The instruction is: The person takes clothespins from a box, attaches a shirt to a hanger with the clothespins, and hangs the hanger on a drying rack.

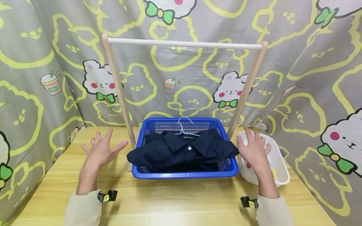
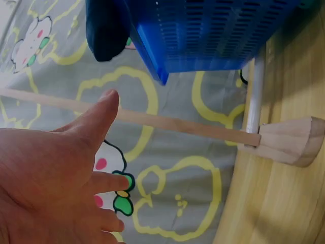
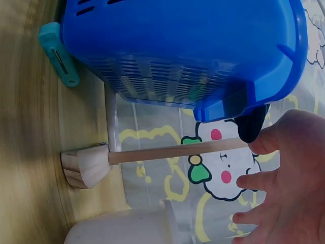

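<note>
A dark navy collared shirt (image 1: 181, 153) lies across a blue plastic basket (image 1: 185, 174), its sleeves draped over both sides. From its collar rises the hook of a pale blue hanger (image 1: 182, 125). My left hand (image 1: 101, 152) is held left of the basket, fingers spread, touching nothing. On the other side, my right hand (image 1: 253, 147) has its fingers spread over a white tub (image 1: 284, 166). The right thumb (image 3: 264, 142) is close to the sleeve end (image 3: 252, 124); whether they touch I cannot tell.
Behind and around the basket stands a wooden rack with a white crossbar (image 1: 183, 44). Small coloured items, one of them yellow (image 1: 273, 173), lie in the tub. Under the basket a teal object (image 3: 58, 53) shows on the wooden table (image 1: 181, 204). A patterned curtain (image 1: 192, 72) hangs behind.
</note>
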Motion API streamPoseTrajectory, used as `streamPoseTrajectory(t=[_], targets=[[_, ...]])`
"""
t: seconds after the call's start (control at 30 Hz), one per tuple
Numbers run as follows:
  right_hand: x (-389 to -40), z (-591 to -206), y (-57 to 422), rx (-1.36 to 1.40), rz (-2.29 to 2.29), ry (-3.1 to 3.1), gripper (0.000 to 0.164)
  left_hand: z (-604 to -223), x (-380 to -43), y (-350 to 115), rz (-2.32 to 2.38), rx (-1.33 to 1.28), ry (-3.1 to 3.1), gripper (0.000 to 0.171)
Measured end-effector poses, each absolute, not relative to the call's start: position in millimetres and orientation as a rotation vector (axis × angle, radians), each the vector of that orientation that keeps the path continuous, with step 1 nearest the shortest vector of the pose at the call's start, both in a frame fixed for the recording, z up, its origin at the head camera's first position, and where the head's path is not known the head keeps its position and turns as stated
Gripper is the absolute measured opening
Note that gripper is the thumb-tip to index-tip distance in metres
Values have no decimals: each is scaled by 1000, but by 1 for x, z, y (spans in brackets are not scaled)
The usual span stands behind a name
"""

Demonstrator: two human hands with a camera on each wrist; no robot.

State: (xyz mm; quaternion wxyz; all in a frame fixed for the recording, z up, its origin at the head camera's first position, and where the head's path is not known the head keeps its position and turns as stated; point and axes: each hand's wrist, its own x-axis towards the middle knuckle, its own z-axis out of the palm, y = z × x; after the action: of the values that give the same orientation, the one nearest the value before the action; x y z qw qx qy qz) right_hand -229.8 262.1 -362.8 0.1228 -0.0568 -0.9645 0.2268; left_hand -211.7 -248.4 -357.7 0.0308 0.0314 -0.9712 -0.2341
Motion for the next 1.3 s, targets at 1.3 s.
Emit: streamPoseTrajectory(t=[1.3], targets=[[-215,-350,212,228,892,-2771,60,-339,-201,-188,-820,-229,-2862,48]])
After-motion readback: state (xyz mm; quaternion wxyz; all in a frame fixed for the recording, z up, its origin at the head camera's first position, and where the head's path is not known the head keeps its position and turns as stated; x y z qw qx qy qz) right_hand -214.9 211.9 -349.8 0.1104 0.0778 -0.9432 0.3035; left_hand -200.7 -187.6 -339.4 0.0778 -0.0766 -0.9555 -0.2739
